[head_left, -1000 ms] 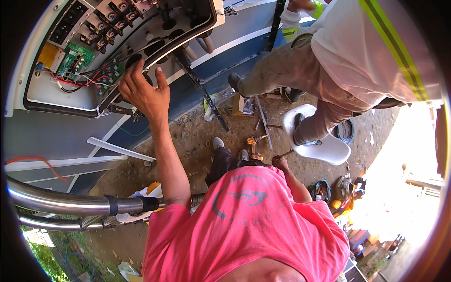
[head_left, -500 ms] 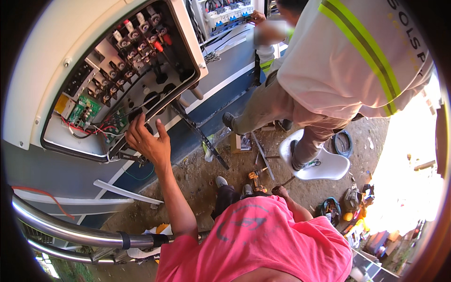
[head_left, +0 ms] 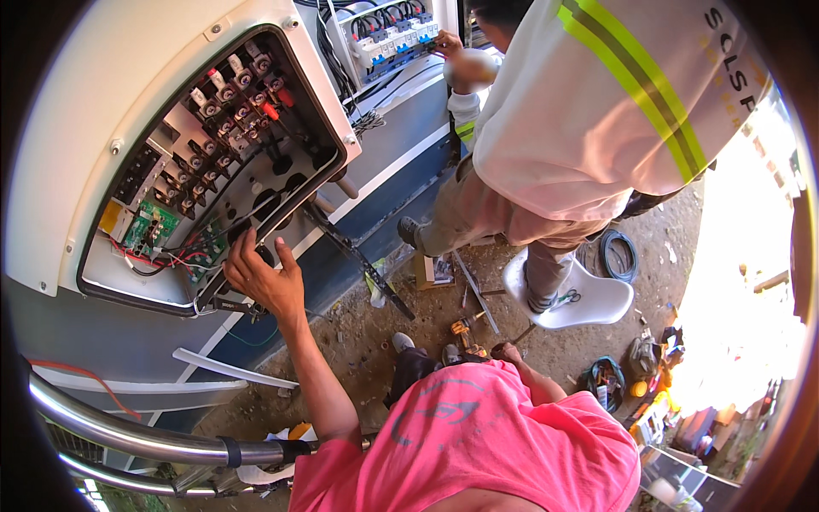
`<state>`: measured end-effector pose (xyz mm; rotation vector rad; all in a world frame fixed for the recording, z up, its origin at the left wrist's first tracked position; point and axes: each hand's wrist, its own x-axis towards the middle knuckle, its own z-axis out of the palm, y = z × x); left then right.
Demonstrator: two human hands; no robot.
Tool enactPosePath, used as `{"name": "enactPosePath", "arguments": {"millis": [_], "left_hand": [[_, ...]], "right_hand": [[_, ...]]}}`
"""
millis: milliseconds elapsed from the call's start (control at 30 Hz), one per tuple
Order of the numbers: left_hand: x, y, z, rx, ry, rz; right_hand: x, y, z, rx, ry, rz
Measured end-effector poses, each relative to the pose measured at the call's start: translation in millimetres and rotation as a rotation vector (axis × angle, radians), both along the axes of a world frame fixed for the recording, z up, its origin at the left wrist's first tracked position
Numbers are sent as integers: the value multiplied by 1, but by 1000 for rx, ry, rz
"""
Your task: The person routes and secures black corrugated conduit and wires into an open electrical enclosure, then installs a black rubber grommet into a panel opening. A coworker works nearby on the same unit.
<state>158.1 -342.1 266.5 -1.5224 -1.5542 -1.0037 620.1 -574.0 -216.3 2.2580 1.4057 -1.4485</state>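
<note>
My left hand rests on the lower rim of an open white electrical enclosure, fingers at the edge and thumb held apart. Inside are rows of cable terminals, a green circuit board and loose red, black and white wires. My right hand is low in front of my pink shirt, its fingers curled. What it may hold is too small and shaded to make out. Close by it are a yellow-and-black power drill and a white chair.
At the right a co-worker in a white reflective-striped shirt has one foot on the chair and a hand at a breaker box. A metal rail runs along the lower left. Coiled cable and tool bags lie on the ground.
The view has shifted slightly, so the enclosure and co-worker appear a little farther left. My left hand stays on the rim. The right hand stays low near the drill.
</note>
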Motion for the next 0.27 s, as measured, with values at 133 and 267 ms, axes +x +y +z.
{"name": "enactPosePath", "arguments": {"millis": [133,267], "left_hand": [[1,0,1,-7,0,9],[1,0,1,6,2,3]], "right_hand": [[0,-2,-2,-1,0,-6],[1,-5,-2,-3,1,-8]]}}
